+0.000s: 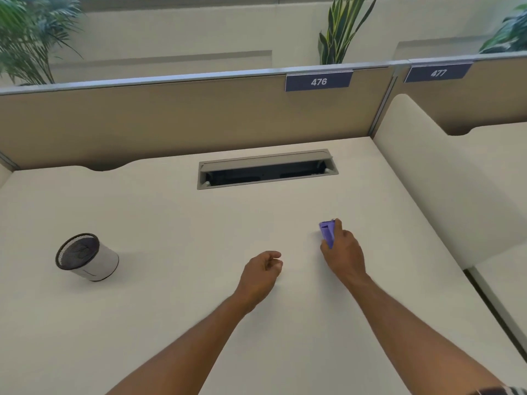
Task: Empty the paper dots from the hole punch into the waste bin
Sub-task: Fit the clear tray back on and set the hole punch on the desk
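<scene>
Pale desk (pixel 199 223), bin (pixel 87 256) far left. Right hand (pixel 342 252) gripped the punch (pixel 327 233), likely to carry it over; left hand (pixel 261 273) hung loosely curled, empty.

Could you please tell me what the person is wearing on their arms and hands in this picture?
Both forearms are bare, and neither the left hand nor the right hand shows gloves, rings or a watch. A bit of striped fabric appears by the right arm at the frame's bottom edge.

The right hand (pixel 343 252) grips a small purple hole punch (pixel 327 233), fingers (pixel 338 223) wrapped over its far end, just above the pale surface (pixel 171 309). The left hand (pixel 261 273) hovers nearby, loosely curled and empty. Well apart at the left stands a small mesh-lined waste bin (pixel 87 256), upright on the surface.
</scene>
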